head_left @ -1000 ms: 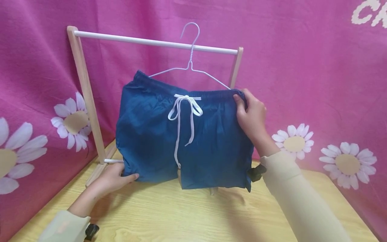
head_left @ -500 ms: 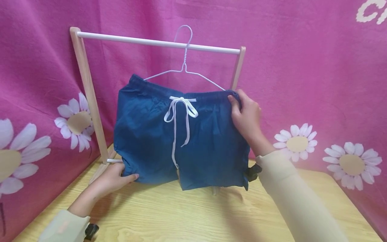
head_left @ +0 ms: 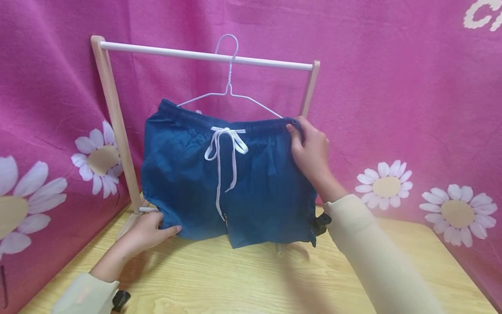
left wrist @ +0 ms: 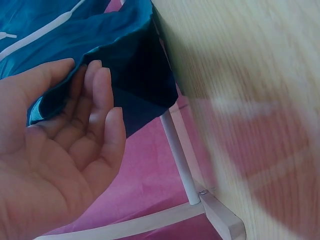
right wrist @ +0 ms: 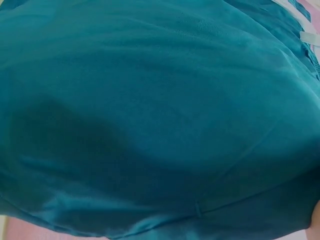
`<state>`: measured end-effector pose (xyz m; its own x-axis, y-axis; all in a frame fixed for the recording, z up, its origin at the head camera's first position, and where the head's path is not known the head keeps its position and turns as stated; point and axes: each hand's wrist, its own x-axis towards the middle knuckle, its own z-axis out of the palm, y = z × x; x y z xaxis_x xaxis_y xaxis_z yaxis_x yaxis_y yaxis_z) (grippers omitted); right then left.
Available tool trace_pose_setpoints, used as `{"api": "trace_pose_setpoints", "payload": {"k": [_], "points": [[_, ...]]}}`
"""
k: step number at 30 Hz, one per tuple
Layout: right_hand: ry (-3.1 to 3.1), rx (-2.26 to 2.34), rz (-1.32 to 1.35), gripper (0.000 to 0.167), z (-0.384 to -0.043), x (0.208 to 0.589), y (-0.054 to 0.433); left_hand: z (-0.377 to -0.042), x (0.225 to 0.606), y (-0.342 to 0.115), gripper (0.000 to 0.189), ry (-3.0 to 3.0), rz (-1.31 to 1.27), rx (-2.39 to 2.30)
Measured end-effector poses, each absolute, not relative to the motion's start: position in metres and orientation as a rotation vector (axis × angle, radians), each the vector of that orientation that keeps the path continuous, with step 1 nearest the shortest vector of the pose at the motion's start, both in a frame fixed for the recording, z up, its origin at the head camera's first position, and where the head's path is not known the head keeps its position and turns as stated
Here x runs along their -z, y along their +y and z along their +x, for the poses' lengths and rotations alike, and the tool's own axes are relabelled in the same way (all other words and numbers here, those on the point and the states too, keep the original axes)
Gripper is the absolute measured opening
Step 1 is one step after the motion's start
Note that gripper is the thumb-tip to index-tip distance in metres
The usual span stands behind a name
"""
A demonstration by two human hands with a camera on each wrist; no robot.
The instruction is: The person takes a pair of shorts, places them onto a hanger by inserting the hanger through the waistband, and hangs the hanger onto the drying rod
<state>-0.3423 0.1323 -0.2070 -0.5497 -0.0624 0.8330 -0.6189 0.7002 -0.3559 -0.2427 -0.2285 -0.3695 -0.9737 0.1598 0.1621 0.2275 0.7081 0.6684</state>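
Observation:
Dark blue shorts (head_left: 259, 174) with a white drawstring bow (head_left: 226, 135) hang upright on a white wire hanger (head_left: 228, 87). The hanger's stem crosses in front of the rack's white bar (head_left: 164, 51); its hook arches above, the tip ending at the bar's top edge. Whether the hook bears on the bar I cannot tell. My right hand (head_left: 311, 150) pinches the waistband's right corner, thumb in front. At the lower left leg hem, my left hand (head_left: 147, 229) pinches the cloth between thumb and fingers, also seen close in the left wrist view. Fabric fills the right wrist view.
The small wooden rack (head_left: 113, 117) stands on a light wood table (head_left: 188, 279), with a lower white rod behind the shorts. A pink cloth with white daisies (head_left: 386, 186) hangs close behind and on both sides.
The hanger and shorts have shifted left and slightly down, and the hook's tip has dropped to the bar's edge. My right hand moved left with them; my left hand stayed nearly in place.

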Motion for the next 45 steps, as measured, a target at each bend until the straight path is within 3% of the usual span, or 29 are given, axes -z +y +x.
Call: {"api": "trace_pose_setpoints", "payload": {"k": [10,18,45], "points": [[-2.043,-0.805,0.554,0.018,-0.339,0.209,0.119,-0.242,0.372,-0.229,0.031,-2.784,-0.314,1.071],[-2.058,-0.829,0.617,0.017,-0.339,0.218,0.112,-0.241,0.371,-0.229,0.015,-2.795,-0.413,1.168],[-2.348,-0.948,0.704,0.018,-0.349,0.243,0.119,-0.239,0.372,-0.229,0.012,-2.824,-0.391,1.263]]}}
